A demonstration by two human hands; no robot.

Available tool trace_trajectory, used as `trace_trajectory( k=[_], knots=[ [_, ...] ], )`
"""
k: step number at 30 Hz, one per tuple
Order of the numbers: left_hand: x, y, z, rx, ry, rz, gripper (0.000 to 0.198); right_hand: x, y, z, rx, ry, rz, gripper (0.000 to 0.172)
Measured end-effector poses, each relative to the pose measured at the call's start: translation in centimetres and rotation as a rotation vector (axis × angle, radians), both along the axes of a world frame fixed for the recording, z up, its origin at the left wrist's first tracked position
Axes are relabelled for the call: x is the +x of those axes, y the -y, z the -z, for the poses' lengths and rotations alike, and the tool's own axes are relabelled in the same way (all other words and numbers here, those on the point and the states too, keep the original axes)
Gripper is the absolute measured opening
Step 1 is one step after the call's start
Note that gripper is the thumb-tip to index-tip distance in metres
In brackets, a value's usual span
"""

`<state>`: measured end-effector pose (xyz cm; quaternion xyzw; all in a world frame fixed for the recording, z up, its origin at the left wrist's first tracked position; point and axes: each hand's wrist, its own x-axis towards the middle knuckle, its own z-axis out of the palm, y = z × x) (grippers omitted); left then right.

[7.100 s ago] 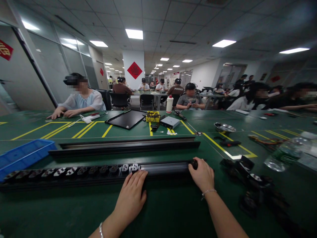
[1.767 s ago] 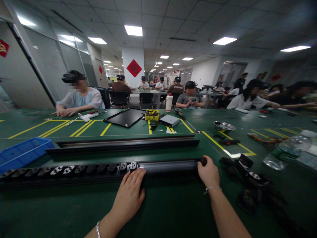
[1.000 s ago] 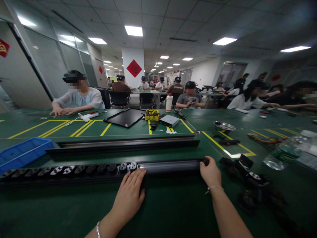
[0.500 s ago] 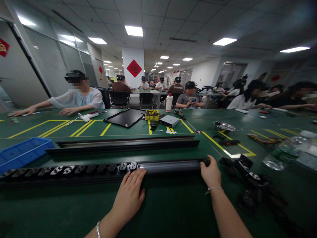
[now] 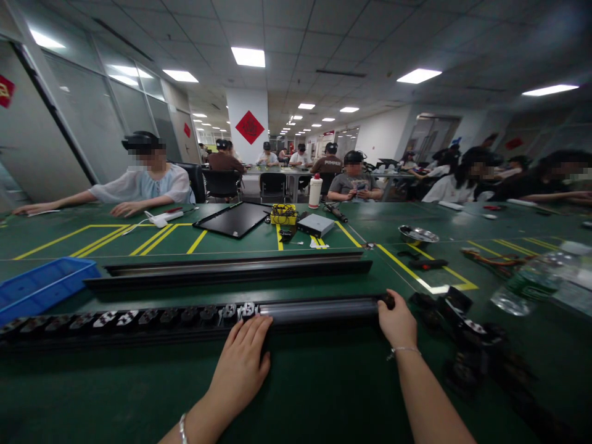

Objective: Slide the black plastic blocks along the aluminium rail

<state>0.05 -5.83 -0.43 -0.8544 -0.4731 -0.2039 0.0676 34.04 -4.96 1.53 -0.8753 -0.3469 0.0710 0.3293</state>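
Observation:
A long black rail (image 5: pixel 319 310) lies across the green table in front of me, its left half filled with several black socket modules (image 5: pixel 139 317). My left hand (image 5: pixel 240 367) rests flat on the rail's front edge near the last module, fingers stretched out. My right hand (image 5: pixel 398 322) is closed at the rail's right end, pinching a small black part (image 5: pixel 387 300) against the end of the rail. A second, empty black rail (image 5: pixel 231 269) lies parallel behind the first.
A heap of loose black modules (image 5: pixel 467 345) lies at right, a clear plastic bottle (image 5: pixel 531 280) beyond it. A blue bin (image 5: pixel 41 287) stands at left. A metal dish (image 5: pixel 419 235), black panel (image 5: pixel 235 219) and yellow box (image 5: pixel 284 216) lie farther back. Several people sit around.
My right hand has shifted from over the rail's right part to its very end, gripping the small black part there. My left hand has stayed. The person at left stretched an arm out sideways.

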Motion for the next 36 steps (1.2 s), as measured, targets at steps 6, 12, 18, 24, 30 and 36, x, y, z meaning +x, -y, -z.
trace_trajectory(
  k=[6,12,18,24,30,36],
  knots=[
    [-0.1,0.0,-0.1,0.000,0.000,0.003,0.056,0.3,0.0,-0.1,-0.004,-0.020,0.016,0.052],
    [0.0,0.0,0.0,-0.002,-0.001,0.000,0.056,0.8,0.0,-0.1,0.004,-0.027,0.035,0.052],
    [-0.1,0.0,0.0,-0.006,-0.010,0.005,0.056,0.6,0.1,-0.5,-0.013,-0.061,0.044,0.052],
    [-0.1,0.0,0.0,0.009,-0.015,0.004,0.056,1.2,-0.1,0.4,0.041,-0.019,0.027,0.051],
    [-0.1,-0.1,0.1,0.015,-0.013,0.011,0.056,1.4,-0.2,0.7,0.070,-0.024,0.047,0.051],
    [-0.2,-0.2,0.3,0.008,-0.006,0.011,0.056,1.1,-0.1,0.4,0.077,-0.040,0.071,0.051]
  ],
)
